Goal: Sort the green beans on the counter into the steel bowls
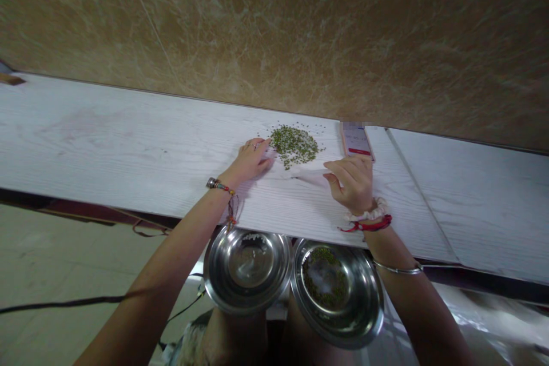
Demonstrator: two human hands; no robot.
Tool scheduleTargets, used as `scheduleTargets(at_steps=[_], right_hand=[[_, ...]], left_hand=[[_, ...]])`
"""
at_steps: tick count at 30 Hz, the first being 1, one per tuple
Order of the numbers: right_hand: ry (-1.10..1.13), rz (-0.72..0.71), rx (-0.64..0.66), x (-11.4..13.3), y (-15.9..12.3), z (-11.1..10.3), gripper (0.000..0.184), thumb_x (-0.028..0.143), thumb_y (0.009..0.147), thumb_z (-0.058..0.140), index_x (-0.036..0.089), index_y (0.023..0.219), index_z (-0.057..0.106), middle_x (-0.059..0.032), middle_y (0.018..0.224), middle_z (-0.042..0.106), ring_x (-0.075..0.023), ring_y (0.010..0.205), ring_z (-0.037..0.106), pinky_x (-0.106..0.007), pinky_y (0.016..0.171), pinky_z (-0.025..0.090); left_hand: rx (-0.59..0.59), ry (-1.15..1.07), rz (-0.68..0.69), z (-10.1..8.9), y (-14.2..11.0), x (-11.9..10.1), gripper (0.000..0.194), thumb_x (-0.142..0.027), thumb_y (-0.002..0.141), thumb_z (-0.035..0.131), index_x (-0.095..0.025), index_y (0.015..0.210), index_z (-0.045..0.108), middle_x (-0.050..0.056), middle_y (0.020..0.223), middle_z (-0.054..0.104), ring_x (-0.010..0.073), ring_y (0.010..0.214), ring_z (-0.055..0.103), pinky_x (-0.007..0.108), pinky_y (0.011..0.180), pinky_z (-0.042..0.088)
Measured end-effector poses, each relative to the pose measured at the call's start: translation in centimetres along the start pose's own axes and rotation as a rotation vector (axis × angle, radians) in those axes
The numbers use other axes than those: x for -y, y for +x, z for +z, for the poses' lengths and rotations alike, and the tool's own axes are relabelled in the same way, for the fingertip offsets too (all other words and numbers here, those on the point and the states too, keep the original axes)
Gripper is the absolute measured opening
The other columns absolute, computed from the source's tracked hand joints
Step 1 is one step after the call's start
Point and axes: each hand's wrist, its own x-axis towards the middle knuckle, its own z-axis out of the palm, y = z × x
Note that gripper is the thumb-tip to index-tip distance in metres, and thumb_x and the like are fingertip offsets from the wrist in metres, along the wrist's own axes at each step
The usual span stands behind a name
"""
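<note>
A loose pile of small green beans (pixel 295 146) lies spread on the white wood-grain tabletop (pixel 141 148), with stray ones round its edge. My left hand (pixel 253 160) rests at the pile's left side, fingers stretched out and the forefinger reaching its edge. To the right of the beans is my right hand (pixel 352 183), its fingers loosely bent and the thumb a little apart. Nothing shows between them. Below the table edge, a steel bowl (pixel 369 309) on the right has green beans in its bottom. The left steel bowl (pixel 214 280) shows mostly bare, shiny metal with reflections.
A phone (pixel 355 140) with a timer-like screen lies just beyond my right hand. Behind the table rises a brown marbled wall (pixel 274 28). Both bowls sit over my legs. A black cable (pixel 64 304) crosses on the left, above the floor.
</note>
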Motion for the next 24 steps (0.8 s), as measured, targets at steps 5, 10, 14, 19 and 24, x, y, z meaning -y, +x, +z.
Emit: scheduleTargets(at_steps=[5, 10, 14, 19, 24], right_hand=[[0.027, -0.04, -0.049, 0.2, 0.4, -0.1, 0.01, 0.022, 0.085, 0.053, 0.022, 0.084, 0.062, 0.0015, 0.069, 0.066, -0.0139, 0.068, 0.055, -0.033, 0.077, 0.034], [0.08, -0.068, -0.033, 0.6, 0.4, 0.2, 0.011, 0.02, 0.085, 0.051, 0.022, 0.085, 0.062, 0.0016, 0.072, 0.067, -0.0135, 0.07, 0.055, -0.032, 0.077, 0.035], [0.149, -0.099, -0.035, 0.8, 0.6, 0.2, 0.012, 0.02, 0.086, 0.05, 0.021, 0.084, 0.061, 0.0011, 0.07, 0.066, -0.0133, 0.07, 0.055, -0.032, 0.076, 0.036], [0.237, -0.13, -0.05, 0.8, 0.8, -0.2, 0.01, 0.019, 0.086, 0.051, 0.02, 0.083, 0.06, 0.0007, 0.069, 0.065, -0.0135, 0.07, 0.055, -0.032, 0.074, 0.036], [0.264, -0.132, 0.012, 0.5, 0.6, -0.9, 0.01, 0.017, 0.084, 0.05, 0.022, 0.083, 0.059, 0.001, 0.069, 0.066, -0.0145, 0.07, 0.056, -0.034, 0.074, 0.036]], left_hand=[[0.02, 0.004, -0.017, -0.2, 0.0, -0.2, 0.054, -0.033, 0.085, 0.047, -0.014, 0.135, 0.037, 0.017, 0.133, 0.043, 0.0299, 0.124, 0.038, 0.047, 0.102, 0.033], [0.012, -0.001, -0.01, -0.1, -0.1, -0.3, 0.053, -0.033, 0.086, 0.045, -0.014, 0.134, 0.037, 0.018, 0.133, 0.042, 0.0301, 0.124, 0.038, 0.048, 0.102, 0.033], [0.008, 0.004, -0.01, -0.1, -0.1, -0.2, 0.053, -0.033, 0.085, 0.045, -0.014, 0.135, 0.037, 0.018, 0.133, 0.043, 0.0303, 0.124, 0.038, 0.048, 0.101, 0.034], [0.016, 0.024, -0.013, 0.0, 0.0, -0.1, 0.053, -0.032, 0.085, 0.046, -0.014, 0.135, 0.038, 0.017, 0.134, 0.043, 0.0299, 0.123, 0.039, 0.047, 0.101, 0.034], [0.022, 0.028, -0.028, -0.1, 0.0, -0.3, 0.054, -0.031, 0.084, 0.046, -0.013, 0.135, 0.039, 0.017, 0.132, 0.044, 0.0295, 0.123, 0.04, 0.046, 0.101, 0.035]])
